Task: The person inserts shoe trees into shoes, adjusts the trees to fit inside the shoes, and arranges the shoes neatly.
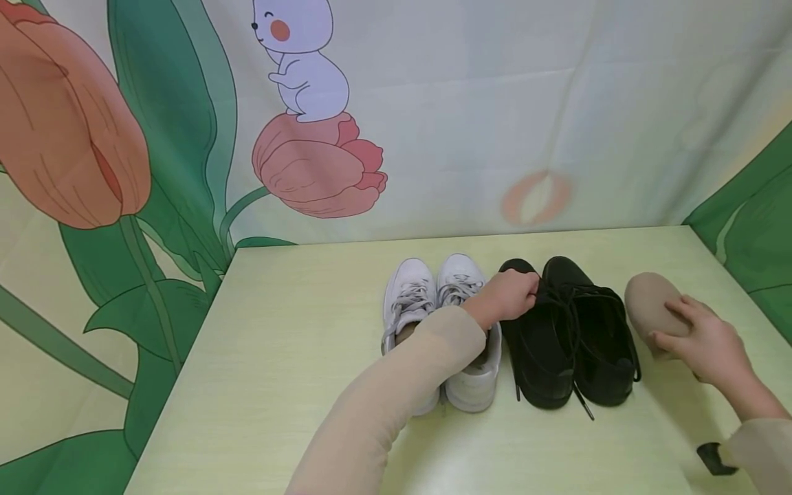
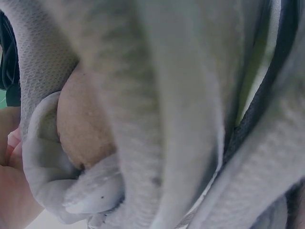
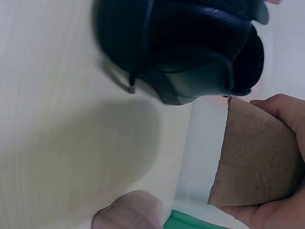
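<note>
A pair of black lace-up shoes [image 1: 547,344] stands on the table, toes pointing away. My left hand [image 1: 506,294] reaches across the white sneakers [image 1: 473,385] and grips the left black shoe near its laces, fingers curled. To the right of the pair, my right hand [image 1: 708,340] holds a brown, rounded, cardboard-like shoe insert [image 1: 652,302] between thumb and fingers. In the right wrist view the insert [image 3: 259,155] shows a straight cut edge, close to a black shoe [image 3: 190,43]. The left wrist view shows another brown insert [image 2: 86,119] inside a white sneaker.
The pale table [image 1: 278,344] carries both pairs side by side. Behind it hangs a white cloth [image 1: 445,137] printed with tulips and a white animal. Black laces [image 1: 584,402] trail onto the table. My left sleeve [image 1: 396,399] crosses over the sneakers.
</note>
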Motion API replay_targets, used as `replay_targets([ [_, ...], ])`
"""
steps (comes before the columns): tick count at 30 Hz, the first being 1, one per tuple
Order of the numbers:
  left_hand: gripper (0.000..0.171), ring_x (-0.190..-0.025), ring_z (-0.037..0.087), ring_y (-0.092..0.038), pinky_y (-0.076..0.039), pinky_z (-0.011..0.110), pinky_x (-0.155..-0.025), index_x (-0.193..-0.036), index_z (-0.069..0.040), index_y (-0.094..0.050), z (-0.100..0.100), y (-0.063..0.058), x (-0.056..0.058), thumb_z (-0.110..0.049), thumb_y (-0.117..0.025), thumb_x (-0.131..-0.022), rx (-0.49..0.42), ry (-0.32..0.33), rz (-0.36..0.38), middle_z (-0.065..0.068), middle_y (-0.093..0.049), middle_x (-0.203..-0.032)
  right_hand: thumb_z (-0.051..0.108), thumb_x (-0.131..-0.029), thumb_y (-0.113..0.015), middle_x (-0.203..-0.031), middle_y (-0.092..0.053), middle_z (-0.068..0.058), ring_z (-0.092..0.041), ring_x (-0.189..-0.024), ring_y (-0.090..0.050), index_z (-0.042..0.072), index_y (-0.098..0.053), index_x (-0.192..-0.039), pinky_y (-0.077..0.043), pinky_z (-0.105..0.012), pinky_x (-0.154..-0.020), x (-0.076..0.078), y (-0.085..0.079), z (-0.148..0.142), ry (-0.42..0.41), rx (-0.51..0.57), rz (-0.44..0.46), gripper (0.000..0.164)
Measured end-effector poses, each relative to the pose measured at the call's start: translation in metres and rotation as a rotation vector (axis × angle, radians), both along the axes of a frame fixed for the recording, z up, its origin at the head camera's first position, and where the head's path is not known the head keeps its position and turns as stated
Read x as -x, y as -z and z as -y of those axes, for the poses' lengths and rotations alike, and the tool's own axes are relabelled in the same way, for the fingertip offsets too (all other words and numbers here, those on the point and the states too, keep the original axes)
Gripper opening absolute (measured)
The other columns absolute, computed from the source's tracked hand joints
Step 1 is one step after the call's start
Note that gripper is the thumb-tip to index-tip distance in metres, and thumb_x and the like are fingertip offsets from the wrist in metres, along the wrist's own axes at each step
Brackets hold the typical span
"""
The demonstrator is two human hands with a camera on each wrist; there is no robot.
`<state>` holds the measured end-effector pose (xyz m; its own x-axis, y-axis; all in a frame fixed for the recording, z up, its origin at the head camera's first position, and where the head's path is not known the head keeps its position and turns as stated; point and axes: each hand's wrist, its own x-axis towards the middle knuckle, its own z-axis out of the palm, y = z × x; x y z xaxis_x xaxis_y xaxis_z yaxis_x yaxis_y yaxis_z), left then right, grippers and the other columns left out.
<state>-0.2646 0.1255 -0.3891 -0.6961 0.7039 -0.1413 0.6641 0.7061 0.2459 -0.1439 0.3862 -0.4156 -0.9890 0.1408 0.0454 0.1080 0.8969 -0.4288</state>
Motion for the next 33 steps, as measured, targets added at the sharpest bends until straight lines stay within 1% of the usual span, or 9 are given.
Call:
replay_targets([
  [6,0.010,-0.068,0.009,-0.050,-0.038,0.018,-0.062,-0.091,-0.014,-0.051,0.001,-0.002,-0.001,-0.022,-0.045,-0.092,0.004,0.007,-0.005,-0.004,-0.051,-0.078,0.030,-0.084,-0.058,-0.135,-0.021,-0.036,-0.058,-0.110,-0.030,-0.008,-0.032,-0.131,-0.027,-0.064,-0.082,-0.003,-0.010,0.006,-0.023,-0.012,-0.008,0.066],
  [13,0.010,-0.068,0.009,-0.050,-0.038,0.018,-0.061,-0.090,-0.014,-0.050,0.001,-0.002,0.000,-0.022,-0.045,-0.092,0.005,0.004,0.000,-0.003,-0.050,-0.077,0.033,-0.083,-0.058,-0.136,-0.021,-0.034,-0.058,-0.110,-0.030,-0.007,-0.033,-0.131,-0.026,-0.064,-0.082,-0.005,-0.020,0.010,-0.038,-0.018,-0.007,0.067],
  [18,0.010,-0.067,0.009,-0.049,-0.037,0.018,-0.060,-0.090,-0.014,-0.050,0.000,-0.001,0.000,-0.023,-0.044,-0.092,0.004,0.011,0.004,-0.003,-0.050,-0.077,0.035,-0.083,-0.058,-0.137,-0.022,-0.032,-0.058,-0.109,-0.031,-0.005,-0.035,-0.131,-0.028,-0.063,-0.081,-0.007,-0.026,0.015,-0.056,-0.017,-0.003,0.067],
  [25,0.010,-0.068,0.009,-0.049,-0.037,0.018,-0.061,-0.091,-0.014,-0.050,0.000,-0.001,0.000,-0.022,-0.044,-0.092,-0.003,0.014,0.006,-0.003,-0.050,-0.077,0.035,-0.082,-0.059,-0.137,-0.023,-0.032,-0.056,-0.112,-0.030,-0.004,-0.035,-0.132,-0.028,-0.063,-0.081,-0.008,-0.038,0.028,-0.098,0.004,0.016,0.067],
  [33,0.010,-0.068,0.009,-0.050,-0.038,0.018,-0.061,-0.090,-0.014,-0.050,0.000,-0.001,0.000,-0.022,-0.045,-0.092,-0.010,0.008,0.010,-0.003,-0.050,-0.076,0.033,-0.078,-0.064,-0.134,-0.029,-0.032,-0.053,-0.113,-0.030,-0.004,-0.040,-0.129,-0.029,-0.061,-0.082,-0.013,-0.050,0.043,-0.158,0.011,0.006,0.067],
])
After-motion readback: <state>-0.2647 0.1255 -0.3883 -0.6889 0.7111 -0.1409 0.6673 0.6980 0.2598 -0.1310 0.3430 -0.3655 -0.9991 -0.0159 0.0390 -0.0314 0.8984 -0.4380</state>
